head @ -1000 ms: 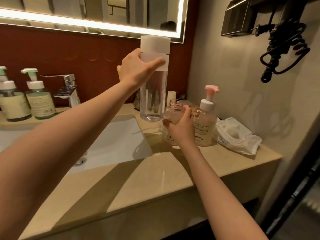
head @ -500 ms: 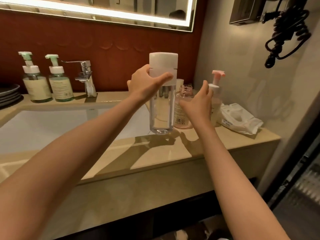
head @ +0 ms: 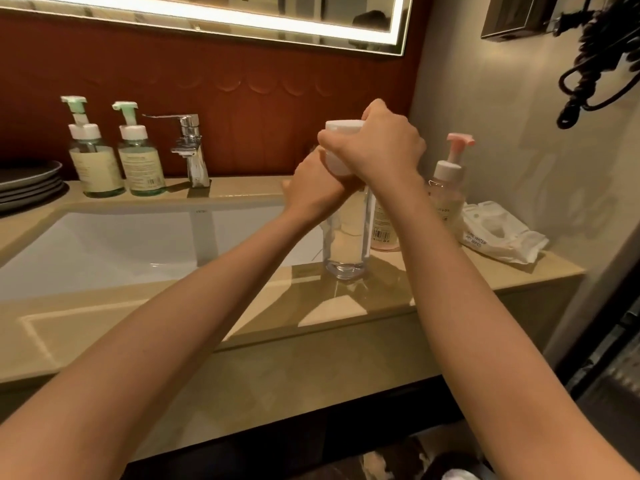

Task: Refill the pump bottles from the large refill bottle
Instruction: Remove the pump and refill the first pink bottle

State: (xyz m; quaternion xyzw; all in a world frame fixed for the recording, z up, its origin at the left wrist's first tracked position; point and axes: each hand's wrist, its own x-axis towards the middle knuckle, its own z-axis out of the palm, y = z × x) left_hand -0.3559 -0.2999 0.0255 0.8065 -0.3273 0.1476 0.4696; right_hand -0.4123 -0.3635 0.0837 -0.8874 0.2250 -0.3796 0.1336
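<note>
The large refill bottle is stood near the worktop's front edge, right of the sink. Its white cap is gripped by the right hand, its neck by the left hand. Two pink pump bottles are crowded just behind, wipes further right.

Beige stone counter w/ white sink set in; chrome faucet standing at the back edge. Dark red wall panel running behind, lit mirror glowing above it. Cream side wall carrying a coiled black cord. Grey plates sitting stacked far left.
</note>
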